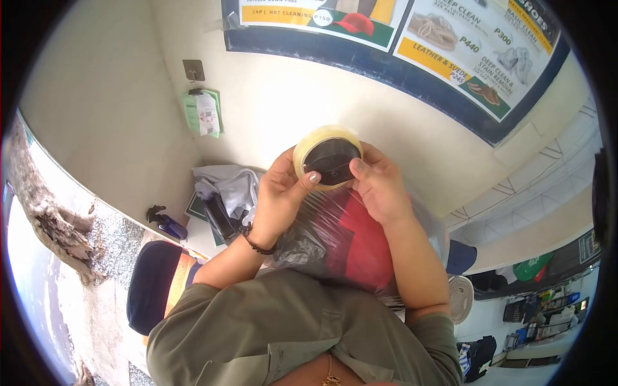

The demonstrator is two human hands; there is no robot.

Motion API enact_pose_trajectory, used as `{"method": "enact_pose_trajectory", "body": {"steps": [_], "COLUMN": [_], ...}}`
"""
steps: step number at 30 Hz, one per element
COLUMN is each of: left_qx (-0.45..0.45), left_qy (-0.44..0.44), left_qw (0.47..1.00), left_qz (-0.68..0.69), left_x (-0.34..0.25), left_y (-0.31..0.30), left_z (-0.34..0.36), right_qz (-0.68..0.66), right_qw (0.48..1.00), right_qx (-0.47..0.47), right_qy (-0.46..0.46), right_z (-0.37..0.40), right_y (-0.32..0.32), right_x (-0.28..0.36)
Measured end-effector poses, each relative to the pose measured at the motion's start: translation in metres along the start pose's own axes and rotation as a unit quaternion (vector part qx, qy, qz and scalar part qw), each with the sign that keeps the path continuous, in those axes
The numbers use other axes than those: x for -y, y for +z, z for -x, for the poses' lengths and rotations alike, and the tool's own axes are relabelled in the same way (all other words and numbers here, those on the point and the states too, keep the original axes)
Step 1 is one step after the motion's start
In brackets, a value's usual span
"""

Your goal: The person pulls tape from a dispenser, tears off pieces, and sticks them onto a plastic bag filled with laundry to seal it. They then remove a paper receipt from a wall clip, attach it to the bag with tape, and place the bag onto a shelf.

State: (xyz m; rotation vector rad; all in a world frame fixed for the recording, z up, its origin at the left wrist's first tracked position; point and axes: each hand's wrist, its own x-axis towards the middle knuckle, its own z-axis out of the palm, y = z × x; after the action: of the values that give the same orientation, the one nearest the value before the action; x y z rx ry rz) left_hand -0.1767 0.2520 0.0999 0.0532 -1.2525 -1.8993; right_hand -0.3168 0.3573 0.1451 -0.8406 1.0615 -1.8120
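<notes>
A round roll of pale yellow clear tape was gripped from both sides. The left hand and right hand were both closed on it, thumbs pressed to its dark core. It was held just above a clear plastic bag of red and black items. On the blue-bordered wall poster, "CAP | HAT CLEANING", "LEATHER & SUEDE", "P440" and "P300" could be read.

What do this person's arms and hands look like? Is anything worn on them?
The left hand and right hand are bare, with no gloves. A dark beaded bracelet circles the left wrist; the right wrist has nothing on it. The forearms are uncovered, and loose olive-green sleeves begin higher up the arms.
</notes>
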Motion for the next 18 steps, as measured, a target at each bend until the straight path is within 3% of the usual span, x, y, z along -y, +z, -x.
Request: {"method": "enact_pose_trajectory", "body": {"steps": [4,5,7,10,11,15,18], "left_qx": [-0.004,-0.006,-0.018,-0.042,-0.045,-0.043,-0.049], "left_qy": [-0.021,-0.027,-0.03,-0.028,-0.027,-0.066,-0.086], "left_qw": [0.997,0.996,0.994,0.993,0.994,0.988,0.974], "left_qz": [0.069,0.088,0.107,0.104,0.099,0.132,0.204], "left_x": [0.007,0.006,0.006,0.009,0.01,0.011,0.007], "left_y": [-0.002,0.0,0.003,0.008,0.009,0.007,0.005], "left_z": [-0.002,-0.004,-0.005,-0.003,-0.003,0.0,0.0], "right_qz": [0.057,0.173,0.392,0.61,0.618,0.687,0.692], "right_qw": [0.998,0.978,0.869,0.686,0.661,0.62,0.592], "right_qx": [-0.029,-0.069,-0.14,-0.095,-0.077,-0.06,-0.037], "right_qy": [-0.006,-0.096,-0.267,-0.384,-0.419,-0.373,-0.411], "right_z": [0.001,0.001,0.004,0.013,0.012,0.014,0.011], "right_y": [0.006,0.01,0.016,0.018,0.017,0.024,0.022], "right_x": [-0.004,-0.007,-0.014,-0.007,-0.009,-0.003,-0.002]}}
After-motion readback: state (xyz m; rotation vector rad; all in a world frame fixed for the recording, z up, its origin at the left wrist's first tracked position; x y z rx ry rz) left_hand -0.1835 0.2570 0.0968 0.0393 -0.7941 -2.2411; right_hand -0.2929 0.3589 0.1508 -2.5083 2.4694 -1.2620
